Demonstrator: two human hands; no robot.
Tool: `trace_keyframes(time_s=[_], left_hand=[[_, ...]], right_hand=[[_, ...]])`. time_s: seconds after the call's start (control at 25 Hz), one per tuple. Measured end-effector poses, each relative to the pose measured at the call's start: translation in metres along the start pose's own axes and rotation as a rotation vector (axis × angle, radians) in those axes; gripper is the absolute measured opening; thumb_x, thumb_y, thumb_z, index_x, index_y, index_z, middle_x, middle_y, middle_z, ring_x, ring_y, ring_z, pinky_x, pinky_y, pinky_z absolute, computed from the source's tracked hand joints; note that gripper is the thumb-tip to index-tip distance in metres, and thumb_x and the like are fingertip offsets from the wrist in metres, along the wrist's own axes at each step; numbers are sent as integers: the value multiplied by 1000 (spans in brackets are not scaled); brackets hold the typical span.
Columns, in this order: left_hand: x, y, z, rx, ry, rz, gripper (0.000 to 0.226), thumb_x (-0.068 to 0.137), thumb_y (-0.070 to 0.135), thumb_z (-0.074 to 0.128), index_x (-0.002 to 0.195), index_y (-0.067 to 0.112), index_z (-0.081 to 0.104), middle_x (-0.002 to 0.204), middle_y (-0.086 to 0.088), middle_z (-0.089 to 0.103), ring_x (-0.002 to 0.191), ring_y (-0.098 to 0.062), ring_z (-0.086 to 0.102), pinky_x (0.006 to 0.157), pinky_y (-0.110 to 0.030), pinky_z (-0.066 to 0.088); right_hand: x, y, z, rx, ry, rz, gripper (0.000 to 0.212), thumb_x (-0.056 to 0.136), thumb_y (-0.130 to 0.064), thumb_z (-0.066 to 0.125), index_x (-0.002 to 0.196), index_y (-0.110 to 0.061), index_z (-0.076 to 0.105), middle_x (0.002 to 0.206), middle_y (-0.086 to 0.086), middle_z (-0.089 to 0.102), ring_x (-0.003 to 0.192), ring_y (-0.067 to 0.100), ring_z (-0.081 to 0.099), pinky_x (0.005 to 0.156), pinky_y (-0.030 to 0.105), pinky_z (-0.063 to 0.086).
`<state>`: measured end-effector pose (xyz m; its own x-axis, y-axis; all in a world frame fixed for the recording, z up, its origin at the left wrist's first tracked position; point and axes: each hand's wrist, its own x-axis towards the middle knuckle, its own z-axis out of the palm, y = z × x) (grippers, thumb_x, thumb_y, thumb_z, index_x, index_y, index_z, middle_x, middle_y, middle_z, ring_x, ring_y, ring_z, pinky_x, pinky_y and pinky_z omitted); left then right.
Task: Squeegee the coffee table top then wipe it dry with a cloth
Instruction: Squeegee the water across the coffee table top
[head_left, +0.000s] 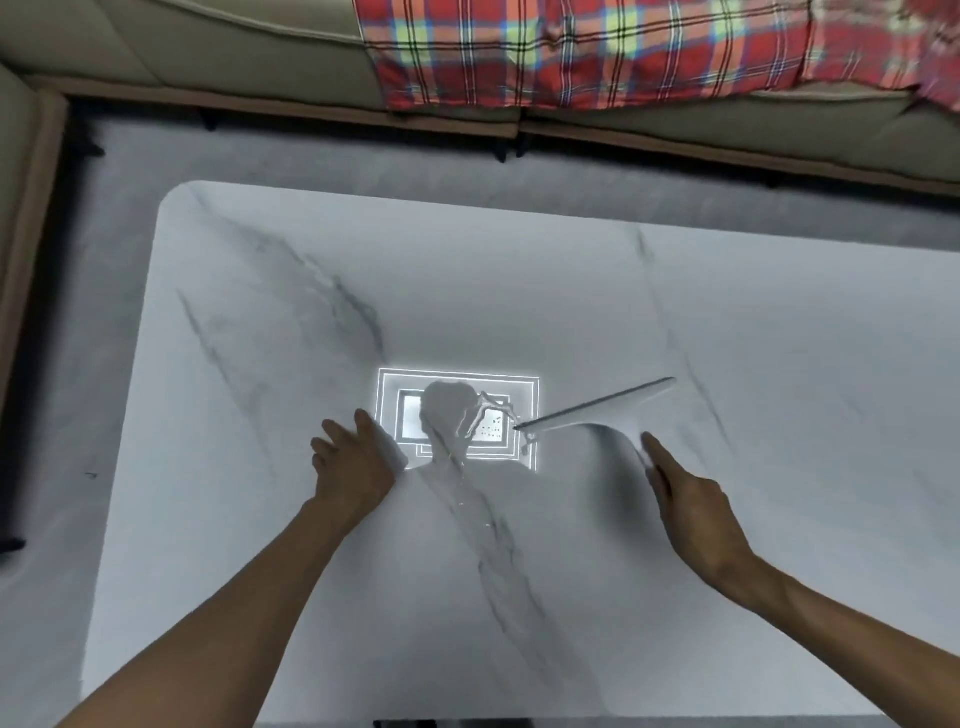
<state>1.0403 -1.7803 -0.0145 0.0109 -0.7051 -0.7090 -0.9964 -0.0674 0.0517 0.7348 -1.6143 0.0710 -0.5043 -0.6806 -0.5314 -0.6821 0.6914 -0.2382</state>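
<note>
Gripped squeegee (597, 408) by handle with right hand (685, 499), near middle of tabletop (260, 597). Pressed left hand (353, 467) flat, fingers spread. Judged squeegee light, stiff, with soft blade; best held by handle.

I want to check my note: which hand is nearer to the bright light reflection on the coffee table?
Left. The left hand lies at the left edge of the light reflection; the right hand, holding the squeegee, is apart, to its lower right.
</note>
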Motion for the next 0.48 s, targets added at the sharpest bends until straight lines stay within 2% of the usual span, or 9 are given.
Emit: trace_keyframes(time_s=[0.08, 0.16, 0.24, 0.32, 0.4, 0.48], left_hand=[[-14, 2, 22, 108, 46, 90, 67, 81, 8, 42, 145, 1, 22, 118, -29, 41, 100, -39, 48, 81, -40, 41], [-27, -1, 42, 130, 53, 89, 68, 79, 8, 37, 144, -2, 20, 117, -27, 41, 97, -38, 47, 80, -38, 39], [-36, -8, 50, 114, -12, 56, 71, 81, 10, 37, 147, 0, 14, 132, -33, 34, 114, -48, 42, 97, -43, 40], [-36, -20, 60, 139, -32, 80, 72, 86, 12, 38, 150, 0, 6, 148, -38, 16, 134, -55, 24, 112, -49, 28], [-31, -28, 63, 76, -62, 113, 75, 88, 14, 40, 151, 1, 0, 153, -36, 7, 141, -54, 13, 116, -49, 22], [-25, -29, 61, 45, -76, 121, 78, 88, 14, 43, 151, 1, -1, 154, -35, 6, 141, -54, 10, 115, -48, 24]], right_hand=[[17, -18, -14, 83, -9, -70, 47, 103, -30, 36, 150, -29, 31, 86, 12, 70, 75, 33, 63, 74, 34, 49], [70, -61, -26, 112, 57, -56, 47, 103, -33, 31, 150, -31, 28, 103, 19, 67, 85, 39, 62, 81, 43, 52], [117, -113, -24, 128, 72, -26, 46, 103, -32, 27, 149, -28, 27, 112, 23, 61, 92, 43, 59, 81, 51, 53], [142, -152, -12, 98, 77, -58, 43, 102, -28, 26, 145, -24, 31, 118, 26, 58, 102, 46, 56, 82, 53, 52], [140, -170, 7, 42, 55, -124, 42, 102, -26, 27, 144, -22, 34, 119, 23, 59, 107, 45, 54, 84, 48, 50], [117, -163, 32, 4, 26, -200, 43, 103, -27, 28, 144, -26, 35, 114, 17, 65, 103, 42, 56, 79, 40, 43]])
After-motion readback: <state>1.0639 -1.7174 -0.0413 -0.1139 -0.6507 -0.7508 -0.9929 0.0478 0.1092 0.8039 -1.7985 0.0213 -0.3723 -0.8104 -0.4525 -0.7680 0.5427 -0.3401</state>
